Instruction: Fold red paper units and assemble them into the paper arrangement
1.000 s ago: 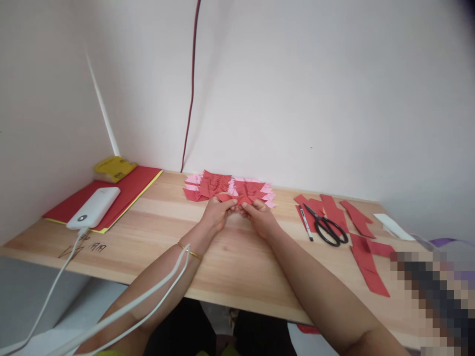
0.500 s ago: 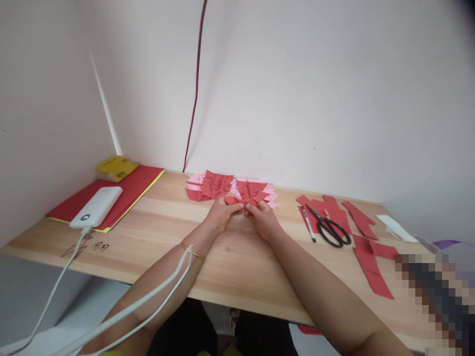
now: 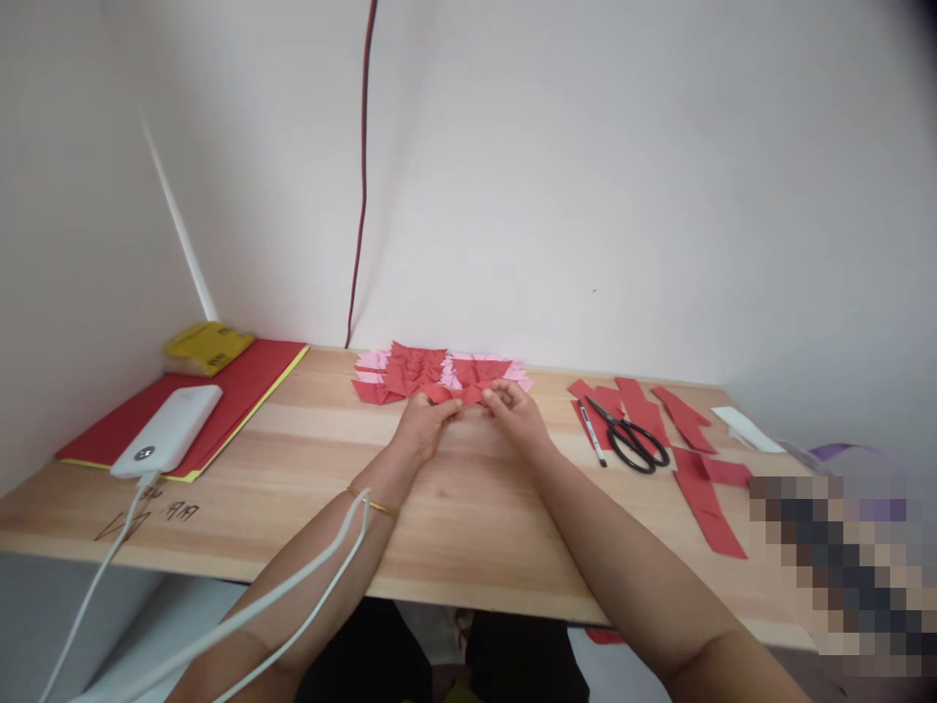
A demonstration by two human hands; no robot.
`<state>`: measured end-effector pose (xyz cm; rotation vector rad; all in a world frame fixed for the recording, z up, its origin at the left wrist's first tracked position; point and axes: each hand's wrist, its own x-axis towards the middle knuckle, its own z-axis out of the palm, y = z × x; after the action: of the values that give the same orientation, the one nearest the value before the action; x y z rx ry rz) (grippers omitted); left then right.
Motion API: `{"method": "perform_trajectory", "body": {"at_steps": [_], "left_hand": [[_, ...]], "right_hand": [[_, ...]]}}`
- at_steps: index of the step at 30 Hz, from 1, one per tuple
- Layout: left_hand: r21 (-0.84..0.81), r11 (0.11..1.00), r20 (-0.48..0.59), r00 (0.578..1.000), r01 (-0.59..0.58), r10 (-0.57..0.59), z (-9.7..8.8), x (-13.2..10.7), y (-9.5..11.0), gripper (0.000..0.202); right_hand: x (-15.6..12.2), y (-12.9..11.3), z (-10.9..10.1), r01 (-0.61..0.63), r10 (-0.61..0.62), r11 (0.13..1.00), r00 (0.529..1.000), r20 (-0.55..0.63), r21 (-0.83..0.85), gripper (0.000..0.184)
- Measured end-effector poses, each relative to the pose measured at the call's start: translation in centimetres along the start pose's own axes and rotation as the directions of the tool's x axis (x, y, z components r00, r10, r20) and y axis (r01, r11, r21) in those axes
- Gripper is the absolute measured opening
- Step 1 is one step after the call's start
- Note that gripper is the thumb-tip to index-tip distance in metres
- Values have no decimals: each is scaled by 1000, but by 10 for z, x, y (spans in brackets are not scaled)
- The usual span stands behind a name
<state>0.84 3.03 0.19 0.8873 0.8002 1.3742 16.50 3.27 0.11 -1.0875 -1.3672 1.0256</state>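
Note:
My left hand and my right hand meet at the middle of the wooden desk, fingers pinched together on a small folded red paper piece. Just behind it, against the wall, lies a spread of folded red and pink paper pieces. A thin gold bracelet circles my left wrist.
Black scissors and a pen lie on red paper strips at the right. A white power bank with a cable rests on red sheets at the left, by a yellow packet. A red cord hangs down the wall.
The view has shifted slightly to the right and down. Both hands stay pinched on the red piece, with my right fingers raised a little over it.

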Motion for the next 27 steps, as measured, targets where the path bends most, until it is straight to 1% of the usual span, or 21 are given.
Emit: {"method": "perform_trajectory", "body": {"at_steps": [2, 4, 5, 7, 10, 11, 13, 16, 18, 20, 21, 23, 24, 25, 27], "left_hand": [[-9, 1000, -29, 1000, -7, 6, -2, 3, -1, 24], [11, 1000, -62, 998, -12, 13, -4, 5, -2, 26], [24, 1000, -77, 997, -14, 16, -4, 6, -3, 26], [43, 999, -94, 995, -12, 16, -5, 7, -4, 26], [38, 999, -99, 995, -2, 6, -5, 7, -3, 27], [29, 1000, -96, 995, -1, 4, -4, 7, -3, 27], [1, 1000, -93, 996, 5, -5, -4, 7, -1, 28], [-53, 998, -114, 993, 31, -37, -3, 6, 1, 31], [-92, 994, -102, 993, 52, -61, -4, 6, 2, 32], [-128, 990, -70, 995, 65, -74, -4, 6, 3, 33], [-144, 987, -54, 995, 74, -82, -4, 6, 3, 34], [-168, 982, -36, 995, 90, -97, -4, 4, 3, 36], [-177, 979, -33, 994, 97, -104, -3, 4, 3, 38], [-183, 978, -32, 993, 104, -111, -3, 3, 4, 39], [-192, 975, -35, 992, 111, -120, -2, 2, 4, 41]], "right_hand": [[6, -2, -12, 70, -83, 993, 985, -151, -91, 30], [10, -1, -24, 95, -141, 980, 949, -282, -173, 30], [11, 0, -29, 92, -157, 975, 930, -333, -204, 30], [12, 4, -35, 76, -174, 965, 904, -392, -252, 28], [8, 9, -33, 37, -183, 940, 896, -406, -340, 25], [7, 9, -31, 31, -192, 923, 901, -389, -385, 24], [5, 6, -27, 42, -223, 869, 923, -313, -493, 23], [3, -3, -34, 61, -220, 739, 963, -155, -671, 23], [0, -10, -49, 16, -160, 622, 981, -106, -783, 27], [-5, -14, -70, -76, -93, 470, 987, -134, -880, 33], [-9, -15, -81, -150, -62, 380, 980, -187, -913, 36], [-17, -14, -100, -319, 45, 207, 947, -317, -925, 41], [-20, -13, -108, -374, 108, 149, 926, -361, -915, 43], [-23, -11, -113, -390, 151, 113, 916, -372, -914, 44], [-26, -8, -120, -354, 203, 77, 921, -333, -932, 40]]}}
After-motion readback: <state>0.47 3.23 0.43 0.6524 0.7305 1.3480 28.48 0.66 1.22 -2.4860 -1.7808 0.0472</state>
